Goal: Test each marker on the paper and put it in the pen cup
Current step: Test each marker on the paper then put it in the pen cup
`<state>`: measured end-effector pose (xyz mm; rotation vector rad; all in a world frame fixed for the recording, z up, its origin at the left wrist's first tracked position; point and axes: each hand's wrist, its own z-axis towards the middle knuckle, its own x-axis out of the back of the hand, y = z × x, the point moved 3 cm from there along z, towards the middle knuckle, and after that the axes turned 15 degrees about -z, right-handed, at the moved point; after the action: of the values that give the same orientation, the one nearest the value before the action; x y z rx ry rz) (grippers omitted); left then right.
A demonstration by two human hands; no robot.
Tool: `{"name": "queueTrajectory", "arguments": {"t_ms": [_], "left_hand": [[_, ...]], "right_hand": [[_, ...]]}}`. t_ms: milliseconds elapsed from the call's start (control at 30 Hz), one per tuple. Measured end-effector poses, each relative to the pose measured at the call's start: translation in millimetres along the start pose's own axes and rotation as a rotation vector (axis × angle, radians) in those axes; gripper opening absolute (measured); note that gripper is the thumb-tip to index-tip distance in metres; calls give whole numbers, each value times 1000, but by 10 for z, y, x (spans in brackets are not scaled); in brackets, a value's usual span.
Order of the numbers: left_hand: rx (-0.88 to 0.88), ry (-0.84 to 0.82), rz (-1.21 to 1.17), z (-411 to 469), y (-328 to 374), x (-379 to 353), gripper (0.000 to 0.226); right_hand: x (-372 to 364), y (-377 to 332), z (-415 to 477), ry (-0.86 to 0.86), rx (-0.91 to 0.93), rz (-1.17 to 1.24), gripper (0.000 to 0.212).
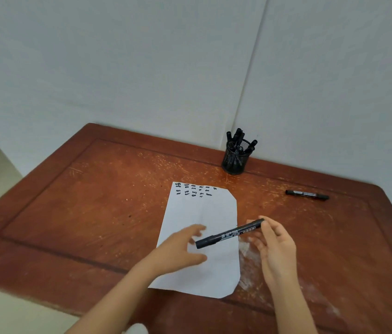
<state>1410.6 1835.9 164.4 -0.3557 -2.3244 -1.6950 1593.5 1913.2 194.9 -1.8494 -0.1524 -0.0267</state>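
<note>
Right grip (276,247) pinches our marker (228,233) by its tail, lower centre over the paper (202,208) | left grip (180,247) spread, empty | light, stiff, slick barrel: we judge mid-barrel the surest hold

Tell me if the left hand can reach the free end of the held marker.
Probably yes: the left hand, open above the paper, sits right beside the free end of the marker with nothing between; the right hand pinches only the other end.
</note>
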Motion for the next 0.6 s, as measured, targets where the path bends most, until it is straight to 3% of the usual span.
{"name": "queueTrajectory", "arguments": {"t_ms": [100, 233, 333, 433, 600], "left_hand": [[34, -11, -23, -53, 92, -103, 3], [28, 7, 162, -83, 137, -117, 30], [26, -68, 236, -118, 198, -128, 31], [21, -154, 275, -154, 265, -135, 31], [-15, -149, 242, -245, 361, -24, 22]], "right_hand": [[-75, -11, -117, -16, 43, -29, 17], [-112, -8, -222, -52, 48, 32, 15], [-158, 13, -266, -181, 51, 20, 12], [-242, 41, -337, -316, 100, -201, 11], [-273, 36, -352, -319, 115, -236, 17]]}}
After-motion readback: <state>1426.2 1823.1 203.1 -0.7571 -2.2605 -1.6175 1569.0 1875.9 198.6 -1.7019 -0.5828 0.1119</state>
